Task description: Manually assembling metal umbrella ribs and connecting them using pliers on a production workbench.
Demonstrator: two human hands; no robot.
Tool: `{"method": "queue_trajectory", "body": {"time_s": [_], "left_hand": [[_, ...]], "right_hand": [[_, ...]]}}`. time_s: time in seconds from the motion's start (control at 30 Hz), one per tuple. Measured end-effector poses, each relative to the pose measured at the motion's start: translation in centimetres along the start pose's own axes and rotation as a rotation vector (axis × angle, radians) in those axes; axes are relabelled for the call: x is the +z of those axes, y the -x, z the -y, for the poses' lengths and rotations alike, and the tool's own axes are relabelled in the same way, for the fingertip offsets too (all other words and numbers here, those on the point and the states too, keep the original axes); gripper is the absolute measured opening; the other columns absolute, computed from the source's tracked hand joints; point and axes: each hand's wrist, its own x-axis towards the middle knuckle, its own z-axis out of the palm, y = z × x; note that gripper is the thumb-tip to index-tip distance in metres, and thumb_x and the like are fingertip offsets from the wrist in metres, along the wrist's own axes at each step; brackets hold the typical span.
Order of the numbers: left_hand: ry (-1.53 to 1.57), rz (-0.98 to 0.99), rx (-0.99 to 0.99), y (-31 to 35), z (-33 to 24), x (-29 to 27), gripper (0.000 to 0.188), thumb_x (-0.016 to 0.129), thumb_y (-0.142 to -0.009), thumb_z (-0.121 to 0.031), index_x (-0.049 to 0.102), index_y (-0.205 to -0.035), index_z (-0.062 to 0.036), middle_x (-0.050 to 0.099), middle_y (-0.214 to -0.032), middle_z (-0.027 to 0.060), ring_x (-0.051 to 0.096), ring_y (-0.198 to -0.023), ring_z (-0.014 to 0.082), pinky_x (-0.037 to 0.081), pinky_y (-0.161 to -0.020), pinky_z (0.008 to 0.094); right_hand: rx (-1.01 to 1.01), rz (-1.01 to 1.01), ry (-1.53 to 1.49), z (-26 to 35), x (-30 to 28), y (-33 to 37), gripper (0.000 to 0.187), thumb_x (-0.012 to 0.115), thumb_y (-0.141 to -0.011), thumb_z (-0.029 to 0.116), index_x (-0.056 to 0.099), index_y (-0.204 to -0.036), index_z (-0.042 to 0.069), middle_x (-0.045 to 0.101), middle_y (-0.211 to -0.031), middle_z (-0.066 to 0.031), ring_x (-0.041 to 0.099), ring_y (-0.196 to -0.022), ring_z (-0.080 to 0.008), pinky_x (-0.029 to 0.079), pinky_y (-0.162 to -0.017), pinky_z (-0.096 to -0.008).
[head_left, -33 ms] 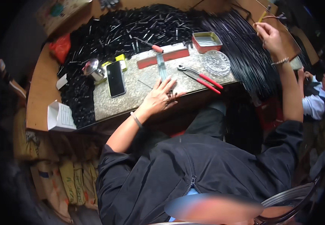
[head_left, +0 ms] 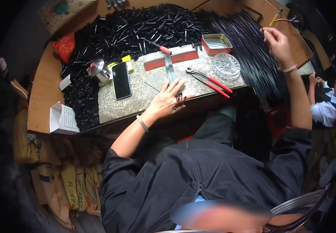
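Note:
My left hand [head_left: 163,103] lies on the near part of a grey stone slab [head_left: 139,105], fingers stretched out. Its fingertips rest at the near end of a row of thin metal rods [head_left: 170,69]. Small black pieces [head_left: 178,101] show at its fingers; I cannot tell if they are gripped. Out at the far right, my right hand [head_left: 278,44] is raised with thumb and fingers pinched together; anything between them is too small to name. Beyond it is a thin yellow stick [head_left: 273,19]. A red-sided block [head_left: 183,57] lies across the rods' far end, with a red-handled tool [head_left: 165,49] on it.
Red-handled pliers [head_left: 210,82], a glass dish [head_left: 226,66] and a red tin [head_left: 217,46] sit right of the rods. Left are a phone [head_left: 121,81], a metal canister [head_left: 98,69] and a white box [head_left: 63,119]. Black pieces [head_left: 117,31] and long black strips [head_left: 249,50] heap behind.
The view has shifted slightly. My right hand has come a little away from the yellow stick, towards me. My left hand stays at the rods.

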Motion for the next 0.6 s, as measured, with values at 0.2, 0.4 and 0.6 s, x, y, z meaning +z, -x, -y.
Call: {"method": "queue_trajectory", "body": {"time_s": [0.2, 0.4, 0.6], "left_hand": [[0.125, -0.046, -0.097, 1.5, 0.4, 0.0, 0.078, 0.06, -0.081, -0.042, 0.028, -0.137, 0.0009, 0.023, -0.141, 0.0281, 0.026, -0.132, 0.0354, 0.024, -0.107, 0.0471], [0.191, -0.098, -0.091, 1.0, 0.9, 1.0, 0.093, 0.063, -0.079, -0.043, 0.014, -0.136, 0.0116, 0.014, -0.143, 0.0331, 0.021, -0.134, 0.0381, 0.022, -0.109, 0.0452], [0.228, -0.064, -0.159, 1.1, 0.8, 0.7, 0.093, 0.063, -0.079, -0.042, 0.013, -0.136, 0.0121, 0.015, -0.142, 0.0331, 0.023, -0.134, 0.0383, 0.021, -0.109, 0.0441]], "right_hand": [[-0.045, 0.062, 0.01, -2.8, 10.7, 14.1, 0.012, 0.054, -0.09, 0.008, 0.061, -0.093, -0.002, 0.053, -0.072, 0.0009, 0.046, -0.062, -0.0044, 0.039, -0.056, -0.0198], [-0.006, 0.029, 0.02, -7.2, 14.8, 22.9, 0.006, 0.055, -0.088, 0.003, 0.058, -0.092, 0.0, 0.053, -0.072, -0.0079, 0.051, -0.059, -0.0142, 0.041, -0.054, -0.0257], [-0.179, 0.108, 0.05, -9.9, 16.5, 25.4, 0.01, 0.058, -0.081, -0.003, 0.057, -0.089, 0.0, 0.056, -0.076, -0.0144, 0.057, -0.066, -0.0301, 0.046, -0.057, -0.0331]]}}
